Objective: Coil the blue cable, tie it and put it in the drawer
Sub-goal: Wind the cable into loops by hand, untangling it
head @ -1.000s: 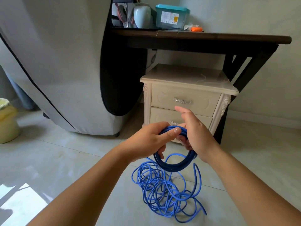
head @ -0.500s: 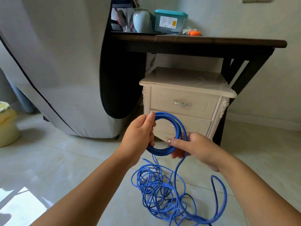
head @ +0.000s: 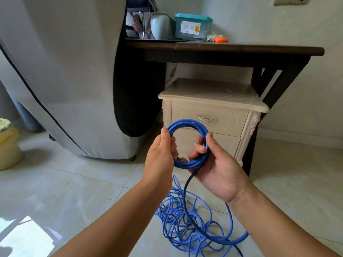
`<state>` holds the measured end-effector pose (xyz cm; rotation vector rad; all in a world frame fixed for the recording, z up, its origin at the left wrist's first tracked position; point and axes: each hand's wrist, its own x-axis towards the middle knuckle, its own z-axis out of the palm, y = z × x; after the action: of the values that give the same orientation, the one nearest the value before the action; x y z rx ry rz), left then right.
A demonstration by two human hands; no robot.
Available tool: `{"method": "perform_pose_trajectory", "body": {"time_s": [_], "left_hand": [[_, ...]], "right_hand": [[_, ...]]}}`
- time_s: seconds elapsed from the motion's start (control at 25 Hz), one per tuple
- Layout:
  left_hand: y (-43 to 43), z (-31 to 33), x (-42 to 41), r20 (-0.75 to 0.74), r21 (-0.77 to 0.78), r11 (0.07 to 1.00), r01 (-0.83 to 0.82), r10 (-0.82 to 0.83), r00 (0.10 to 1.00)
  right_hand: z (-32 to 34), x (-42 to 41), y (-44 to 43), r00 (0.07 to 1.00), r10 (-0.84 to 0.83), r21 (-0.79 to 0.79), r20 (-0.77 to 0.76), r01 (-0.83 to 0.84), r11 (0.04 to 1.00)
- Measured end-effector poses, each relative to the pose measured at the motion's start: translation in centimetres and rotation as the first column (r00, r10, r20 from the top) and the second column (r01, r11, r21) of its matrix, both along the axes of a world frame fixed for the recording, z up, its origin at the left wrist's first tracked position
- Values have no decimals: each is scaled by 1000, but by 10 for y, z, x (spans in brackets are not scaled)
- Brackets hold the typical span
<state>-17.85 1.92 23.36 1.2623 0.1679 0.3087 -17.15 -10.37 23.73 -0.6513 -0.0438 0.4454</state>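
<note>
The left grip (head: 159, 156) is pinching the coiled blue cable (head: 186, 122) at its left side, and the right grip (head: 218, 164) is curling round its right side. The coil is hanging before the cream nightstand (head: 213, 93) and its closed drawers (head: 226, 125), its loose length lying tangled on the floor (head: 74, 182).
</note>
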Motion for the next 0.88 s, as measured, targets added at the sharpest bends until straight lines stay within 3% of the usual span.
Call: {"method": "perform_pose_trajectory", "body": {"time_s": [0.16,0.24,0.36,0.44,0.56,0.64,0.68,0.76,0.88], "left_hand": [[10,-2,2,-55,-165,950,267,-279,959],[21,-2,3,-69,-123,908,401,-411,909],[35,0,8,-8,-27,877,479,-479,878],[38,5,9,14,105,866,489,-493,870],[33,13,3,-45,541,738,404,-454,890],[32,14,2,-65,721,613,322,-403,913],[31,15,2,-52,745,600,293,-385,921],[31,14,4,-29,757,600,260,-366,930],[28,10,8,-78,706,641,302,-354,932]], "right_hand": [[3,8,-4,995,-64,-115,81,73,991],[6,12,-12,993,-51,-196,103,70,978],[13,10,-18,988,38,-375,150,22,927],[14,6,-15,974,89,-555,208,43,831],[12,2,-7,941,100,-725,324,179,665],[11,4,-7,937,74,-720,342,211,661],[11,6,-8,950,59,-686,307,178,705],[12,8,-9,973,23,-597,229,122,793],[8,6,-8,968,-66,-548,242,193,814]]}}
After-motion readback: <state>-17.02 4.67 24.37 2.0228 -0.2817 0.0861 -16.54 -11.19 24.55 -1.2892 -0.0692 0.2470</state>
